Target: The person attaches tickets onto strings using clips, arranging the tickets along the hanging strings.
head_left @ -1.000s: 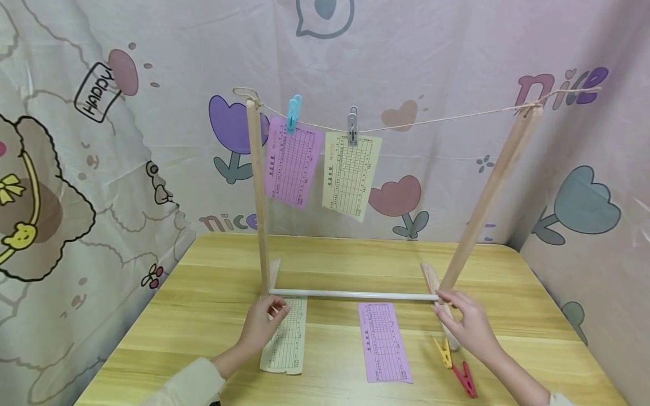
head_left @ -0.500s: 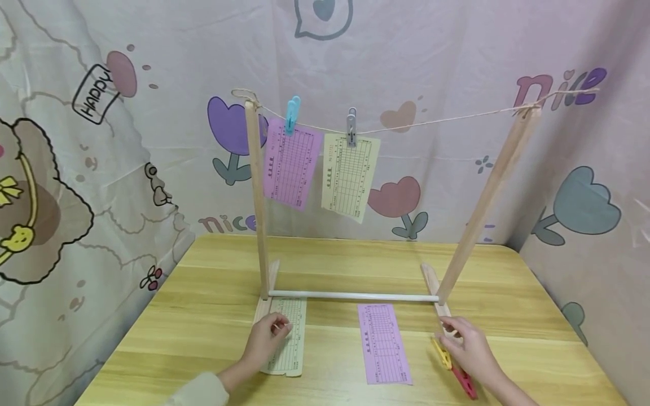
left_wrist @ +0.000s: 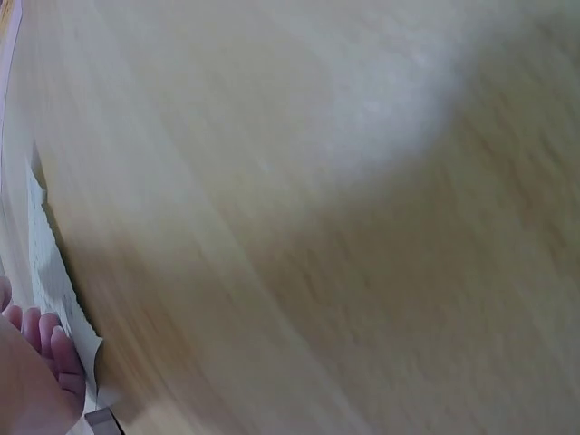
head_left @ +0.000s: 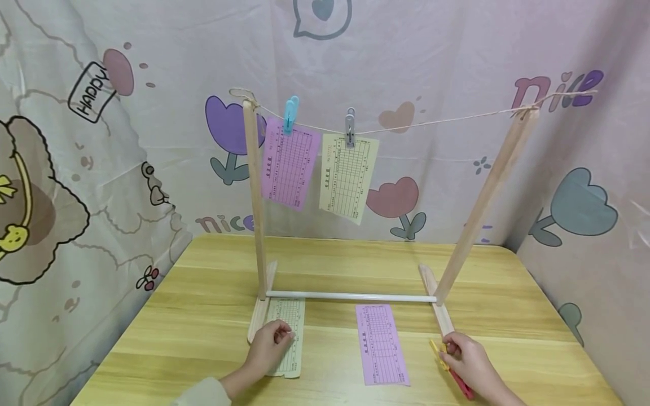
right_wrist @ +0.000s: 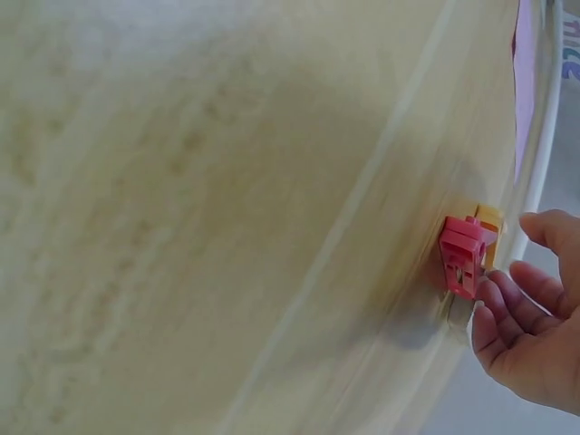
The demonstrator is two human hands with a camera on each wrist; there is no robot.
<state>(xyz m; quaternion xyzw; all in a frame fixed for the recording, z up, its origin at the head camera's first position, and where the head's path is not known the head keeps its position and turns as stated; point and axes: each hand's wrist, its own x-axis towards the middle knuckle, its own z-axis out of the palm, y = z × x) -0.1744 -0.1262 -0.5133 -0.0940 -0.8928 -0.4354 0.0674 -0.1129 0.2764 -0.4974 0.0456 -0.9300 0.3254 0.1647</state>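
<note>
In the head view my left hand [head_left: 268, 348], fingers loosely curled, is over a pale yellow-green slip [head_left: 290, 365] lying on the table. The left wrist view shows that hand [left_wrist: 38, 372] beside the slip [left_wrist: 53, 272]; nothing is seen held. My right hand [head_left: 473, 363] is at a yellow clothespin [head_left: 438, 354] and a red clothespin [head_left: 460, 384] on the right. In the right wrist view a gap parts thumb and fingers of this hand [right_wrist: 535, 326], the fingertips close to the red clothespin [right_wrist: 464, 258], the yellow one [right_wrist: 490, 218] behind; contact is unclear.
A wooden frame [head_left: 256, 214] with a white crossbar [head_left: 350, 296] stands behind the hands. From its string [head_left: 431, 122] hang a purple slip [head_left: 290, 169] under a blue clip [head_left: 290, 115] and a yellow slip [head_left: 347, 180] under a grey clip [head_left: 350, 127]. Another purple slip [head_left: 382, 347] lies on the table.
Both hands have come down from the crossbar's ends toward the near edge, the left farther over the slip, the right to the clothespins. The head view has shifted slightly.
</note>
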